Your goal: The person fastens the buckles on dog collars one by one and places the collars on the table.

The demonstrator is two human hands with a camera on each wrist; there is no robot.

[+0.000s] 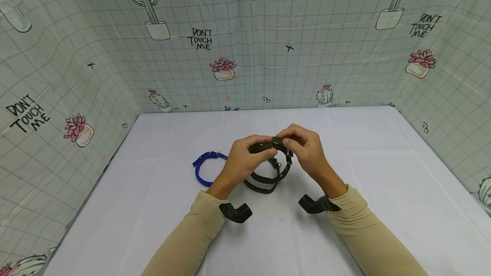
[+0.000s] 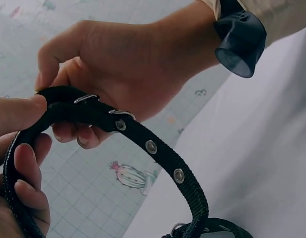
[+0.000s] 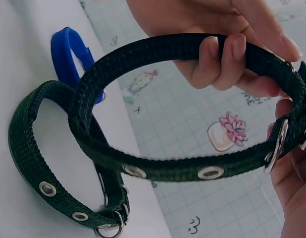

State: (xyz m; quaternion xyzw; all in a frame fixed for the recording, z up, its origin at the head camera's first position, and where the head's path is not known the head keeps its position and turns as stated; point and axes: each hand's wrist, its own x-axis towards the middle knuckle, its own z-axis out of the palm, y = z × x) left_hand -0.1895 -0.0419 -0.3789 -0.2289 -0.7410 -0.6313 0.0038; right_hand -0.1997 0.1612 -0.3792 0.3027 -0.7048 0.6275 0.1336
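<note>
A dark green webbing collar with metal eyelets is held up in a loop above the table. My left hand grips one side of the band, fingers curled over it and thumb along it in the right wrist view. With thumb and fingers, my right hand pinches the overlapping part near the metal buckle. Behind the held loop, a second dark green collar with a D-ring rests on the table. To the left lies a blue collar, partly hidden by my left hand.
A white cloth covers the table. Behind it and at both sides hangs a grid-patterned curtain printed with cacti and lettering. Black wrist cameras sit at both cuffs.
</note>
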